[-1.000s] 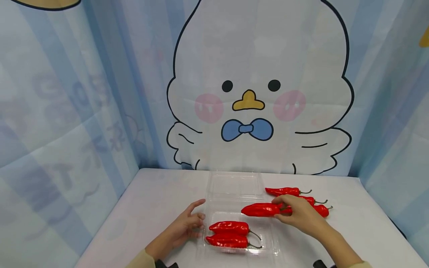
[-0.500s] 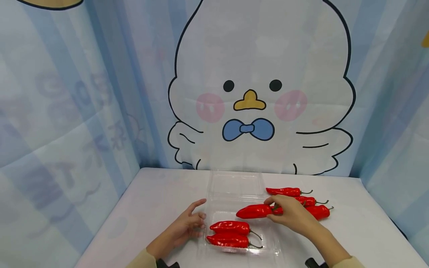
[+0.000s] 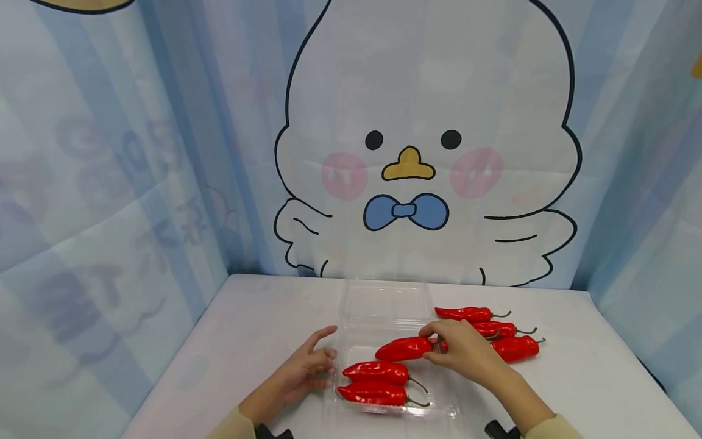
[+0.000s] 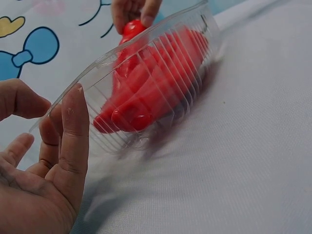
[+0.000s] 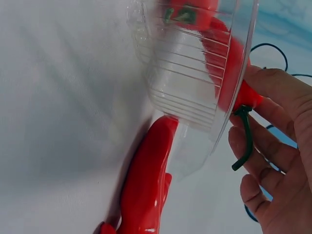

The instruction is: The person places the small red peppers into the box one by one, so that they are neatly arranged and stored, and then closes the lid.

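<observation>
My right hand (image 3: 466,347) pinches a red chili pepper (image 3: 403,349) near its stem end, over the far part of a clear plastic box (image 3: 446,390). In the right wrist view that pepper's green stem (image 5: 248,141) hangs out past the rim. Two red chili peppers (image 3: 375,370) lie side by side in the near part of the box, stems to the right. My left hand (image 3: 301,372) is at the box's left edge. In the left wrist view its fingers (image 4: 74,131) are straight or slightly bent, fingertips right at the rim.
Several more red chili peppers (image 3: 515,349) lie on the white table (image 3: 263,311), right of the box. The box's open lid (image 3: 386,302) extends toward the back. A curtain (image 3: 406,91) with a cartoon bird closes off the table's far edge.
My right hand has moved left and slightly nearer with its pepper, bringing it in over the box. The left hand and the two peppers in the box have stayed put.
</observation>
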Demonstrator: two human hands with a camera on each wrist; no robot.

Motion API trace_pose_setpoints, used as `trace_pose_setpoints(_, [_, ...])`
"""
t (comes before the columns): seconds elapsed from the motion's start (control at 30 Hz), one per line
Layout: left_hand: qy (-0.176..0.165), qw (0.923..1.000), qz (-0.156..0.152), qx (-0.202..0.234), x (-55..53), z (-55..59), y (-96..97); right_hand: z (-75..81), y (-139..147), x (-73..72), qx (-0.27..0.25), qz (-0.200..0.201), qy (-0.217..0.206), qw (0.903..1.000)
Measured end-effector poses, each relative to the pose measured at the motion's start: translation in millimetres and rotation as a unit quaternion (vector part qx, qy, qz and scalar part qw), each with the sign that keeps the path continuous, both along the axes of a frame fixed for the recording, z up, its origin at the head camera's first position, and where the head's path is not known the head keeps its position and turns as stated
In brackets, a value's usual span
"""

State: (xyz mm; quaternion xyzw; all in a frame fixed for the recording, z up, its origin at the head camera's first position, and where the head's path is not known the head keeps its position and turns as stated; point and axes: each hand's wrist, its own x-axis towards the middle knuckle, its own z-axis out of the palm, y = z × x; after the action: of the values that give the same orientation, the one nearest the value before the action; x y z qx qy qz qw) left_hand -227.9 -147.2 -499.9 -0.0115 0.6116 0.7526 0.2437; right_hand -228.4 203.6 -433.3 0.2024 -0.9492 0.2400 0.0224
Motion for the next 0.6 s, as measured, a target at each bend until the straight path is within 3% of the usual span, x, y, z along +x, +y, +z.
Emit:
trace_pose_setpoints(0.27, [-0.001, 1.0, -0.004, 0.002, -0.1, -0.1, -0.1, -7.3, -13.1, -3.8, 0.03, 0.015, 0.038, 0.9987])
trace_pose_setpoints(0.6, [-0.004, 1.0, -0.003, 0.004, 0.1, 0.8, 0.3, -12.7, -29.7, -8.0, 0.041, 0.028, 0.018, 0.9986])
